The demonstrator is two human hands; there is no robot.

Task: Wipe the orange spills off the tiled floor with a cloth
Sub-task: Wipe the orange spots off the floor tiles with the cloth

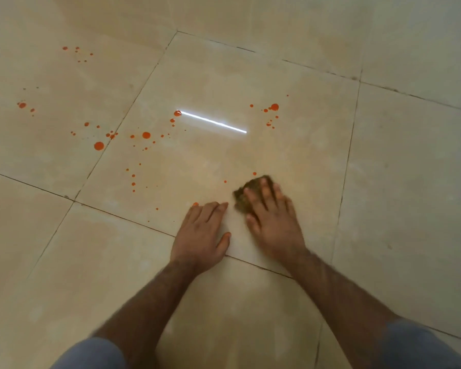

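Note:
My right hand (270, 214) presses a crumpled brown cloth (241, 197) flat against the beige tiled floor (397, 169), fingers spread over it; the cloth is blurred. My left hand (201, 233) lies palm down on the floor just left of it, fingers apart, holding nothing. Orange spills are scattered ahead: a large drop (99, 145) at mid left, another drop (146, 135) near it, a cluster (274, 107) at the upper right, small dots (133, 183) left of my hands, and one small drop (254, 173) just above the cloth.
More orange specks sit at the far left (22, 104) and upper left (65, 48). A bright strip of reflected light (213, 121) crosses the middle tile. Dark grout lines (123, 218) divide the floor. Blue sleeves show at the bottom corners.

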